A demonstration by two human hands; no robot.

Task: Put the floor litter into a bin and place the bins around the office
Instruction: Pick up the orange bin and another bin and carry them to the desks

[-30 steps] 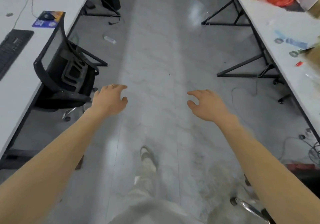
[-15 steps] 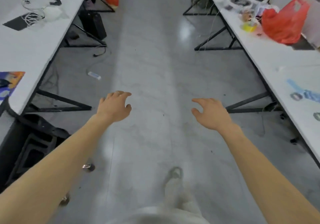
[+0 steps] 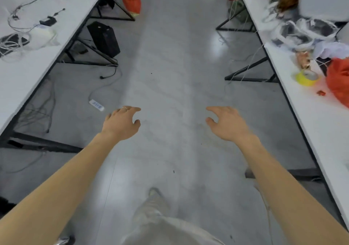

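My left hand [image 3: 122, 123] and my right hand [image 3: 225, 124] are stretched out in front of me over the grey aisle floor, fingers apart and curled, holding nothing. Far up the aisle on the left, an orange bag-lined bin [image 3: 132, 3] stands on the floor beside a desk leg. A small white and blue item [image 3: 96, 105] lies on the floor just left of my left hand, with a cable running to it. My foot [image 3: 154, 194] shows low in the view.
Long white desks run along both sides: the left desk [image 3: 37, 59] carries cables, the right desk [image 3: 309, 116] a yellow tape roll [image 3: 306, 77], an orange plastic bag [image 3: 340, 83] and clutter. A black box [image 3: 103, 38] sits under the left desk. Black desk legs jut toward the aisle.
I have walked forward along the aisle; the black chair has gone out of view behind me, and the orange bin and white floor item are nearer. Both hands stay open.
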